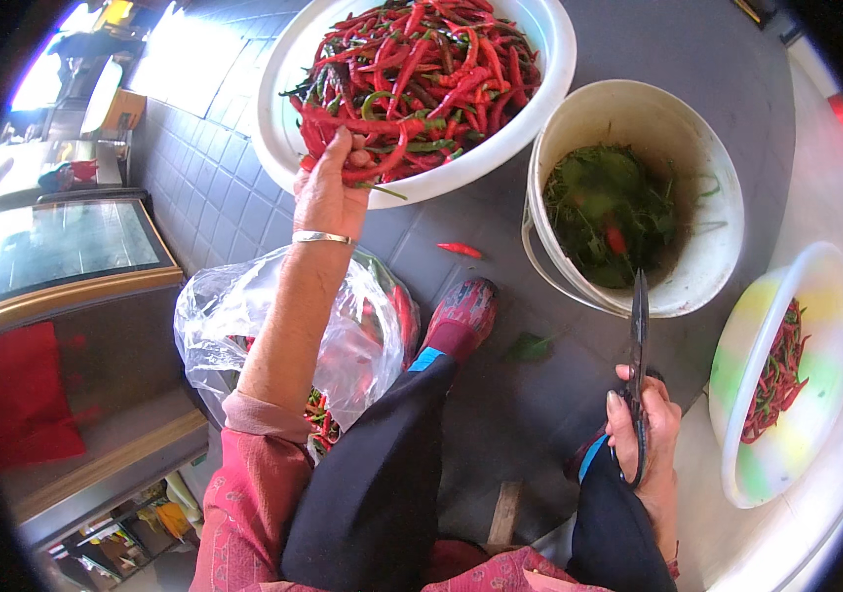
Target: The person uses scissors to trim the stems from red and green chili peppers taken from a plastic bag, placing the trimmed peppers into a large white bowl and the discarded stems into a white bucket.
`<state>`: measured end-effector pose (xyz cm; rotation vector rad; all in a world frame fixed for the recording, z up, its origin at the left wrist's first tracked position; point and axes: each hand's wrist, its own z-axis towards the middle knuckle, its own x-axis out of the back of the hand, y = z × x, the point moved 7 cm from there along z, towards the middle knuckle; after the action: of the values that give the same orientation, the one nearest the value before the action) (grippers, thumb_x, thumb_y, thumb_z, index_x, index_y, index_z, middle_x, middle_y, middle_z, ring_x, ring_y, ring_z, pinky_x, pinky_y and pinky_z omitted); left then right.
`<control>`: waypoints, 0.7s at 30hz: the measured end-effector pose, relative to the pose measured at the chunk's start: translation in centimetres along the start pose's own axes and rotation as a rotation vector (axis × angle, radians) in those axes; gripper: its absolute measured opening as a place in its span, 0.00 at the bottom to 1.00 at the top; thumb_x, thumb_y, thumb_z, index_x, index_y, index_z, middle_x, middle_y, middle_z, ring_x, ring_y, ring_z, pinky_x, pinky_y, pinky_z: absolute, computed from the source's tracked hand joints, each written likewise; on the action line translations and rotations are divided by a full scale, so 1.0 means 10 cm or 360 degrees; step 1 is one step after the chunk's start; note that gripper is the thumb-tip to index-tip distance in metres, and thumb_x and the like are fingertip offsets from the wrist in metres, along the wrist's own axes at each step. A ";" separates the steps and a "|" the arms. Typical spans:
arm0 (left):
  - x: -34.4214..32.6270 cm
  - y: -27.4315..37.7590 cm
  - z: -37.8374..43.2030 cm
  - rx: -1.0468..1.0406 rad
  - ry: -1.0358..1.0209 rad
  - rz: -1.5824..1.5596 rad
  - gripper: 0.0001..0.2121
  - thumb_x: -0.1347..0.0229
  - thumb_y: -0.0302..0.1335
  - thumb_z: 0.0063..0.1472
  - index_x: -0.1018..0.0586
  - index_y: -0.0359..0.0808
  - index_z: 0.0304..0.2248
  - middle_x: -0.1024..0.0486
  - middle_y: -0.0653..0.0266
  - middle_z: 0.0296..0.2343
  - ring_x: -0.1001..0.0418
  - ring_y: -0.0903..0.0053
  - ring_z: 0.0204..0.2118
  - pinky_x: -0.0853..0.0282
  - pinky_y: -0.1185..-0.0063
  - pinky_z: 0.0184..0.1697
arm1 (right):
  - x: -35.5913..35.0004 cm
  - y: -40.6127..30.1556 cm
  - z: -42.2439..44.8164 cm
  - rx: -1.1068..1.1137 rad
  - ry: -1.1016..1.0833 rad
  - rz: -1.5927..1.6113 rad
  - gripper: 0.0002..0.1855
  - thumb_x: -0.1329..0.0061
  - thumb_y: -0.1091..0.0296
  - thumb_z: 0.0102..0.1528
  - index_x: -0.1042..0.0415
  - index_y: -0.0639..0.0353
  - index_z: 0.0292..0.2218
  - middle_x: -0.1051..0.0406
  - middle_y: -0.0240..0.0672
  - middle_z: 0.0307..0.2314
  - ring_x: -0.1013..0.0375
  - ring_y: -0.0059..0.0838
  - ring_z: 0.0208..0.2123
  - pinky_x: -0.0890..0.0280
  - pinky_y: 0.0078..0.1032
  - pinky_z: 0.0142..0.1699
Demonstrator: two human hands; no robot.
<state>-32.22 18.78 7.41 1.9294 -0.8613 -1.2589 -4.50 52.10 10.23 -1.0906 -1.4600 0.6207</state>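
My left hand (336, 170) is closed around several red chili peppers (381, 152) at the near left rim of a large white basin (499, 174), which is heaped with red and some green chilies (429, 66). In my right hand (643, 429) is a pair of dark metal scissors (638, 348), blades together and pointing up toward a white bucket (710, 244). Green stems and leaves (606, 185) with a bit of red lie inside the bucket.
A clear plastic bag (225, 303) of chilies rests by my left leg. One red chili (460, 250) and a green leaf (529, 346) lie on the dark floor. A multicoloured basin (755, 370) with chilies stands at right. A cabinet (96, 370) is at left.
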 end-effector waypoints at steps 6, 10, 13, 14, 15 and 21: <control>0.05 -0.05 -0.04 0.0043 0.0063 0.0023 0.06 0.45 0.21 0.56 0.27 0.30 0.34 0.26 0.60 0.24 0.30 0.78 0.23 0.31 0.78 0.29 | -0.06 -0.09 0.04 0.0119 -0.0044 -0.0060 0.17 0.46 0.74 0.48 0.29 0.67 0.40 0.34 0.30 0.14 0.35 0.25 0.22 0.39 0.22 0.34; 0.01 0.07 -0.06 -0.0061 0.0004 0.0100 0.05 0.45 0.22 0.56 0.26 0.31 0.32 0.27 0.62 0.23 0.32 0.81 0.21 0.33 0.80 0.26 | -0.06 -0.17 0.06 0.0187 -0.0056 -0.0163 0.17 0.45 0.75 0.47 0.29 0.66 0.40 0.32 0.32 0.15 0.34 0.28 0.22 0.38 0.24 0.36; -0.05 0.26 -0.14 -0.0276 -0.0065 0.0359 0.06 0.44 0.23 0.56 0.25 0.31 0.32 0.28 0.64 0.23 0.35 0.85 0.20 0.37 0.83 0.23 | -0.05 -0.16 0.05 0.0207 -0.0025 -0.0182 0.17 0.45 0.75 0.46 0.29 0.65 0.40 0.32 0.32 0.15 0.34 0.30 0.22 0.38 0.25 0.36; -0.04 0.33 -0.14 -0.0334 -0.0057 0.0472 0.07 0.44 0.24 0.57 0.25 0.30 0.33 0.28 0.64 0.24 0.36 0.86 0.20 0.39 0.84 0.23 | -0.05 -0.17 0.06 0.0217 -0.0030 -0.0196 0.18 0.45 0.75 0.46 0.29 0.65 0.40 0.32 0.32 0.15 0.33 0.30 0.22 0.38 0.25 0.36; -0.03 0.41 -0.16 -0.0392 -0.0047 0.0592 0.08 0.43 0.25 0.57 0.25 0.29 0.34 0.28 0.64 0.25 0.38 0.87 0.19 0.41 0.84 0.22 | -0.06 -0.17 0.06 0.0226 -0.0037 -0.0205 0.18 0.45 0.75 0.46 0.29 0.65 0.41 0.32 0.32 0.15 0.33 0.30 0.22 0.38 0.25 0.36; -0.18 0.57 -0.24 -0.0589 -0.0119 0.1162 0.10 0.44 0.29 0.58 0.23 0.30 0.35 0.26 0.68 0.22 0.38 0.88 0.18 0.41 0.87 0.21 | -0.09 -0.22 0.06 0.0266 -0.0038 -0.0273 0.19 0.44 0.75 0.45 0.30 0.65 0.41 0.32 0.32 0.15 0.33 0.31 0.22 0.38 0.26 0.37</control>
<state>-31.48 17.48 13.68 1.1203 -1.1372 -0.9507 -5.75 50.54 11.57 -0.8214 -1.4764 0.6235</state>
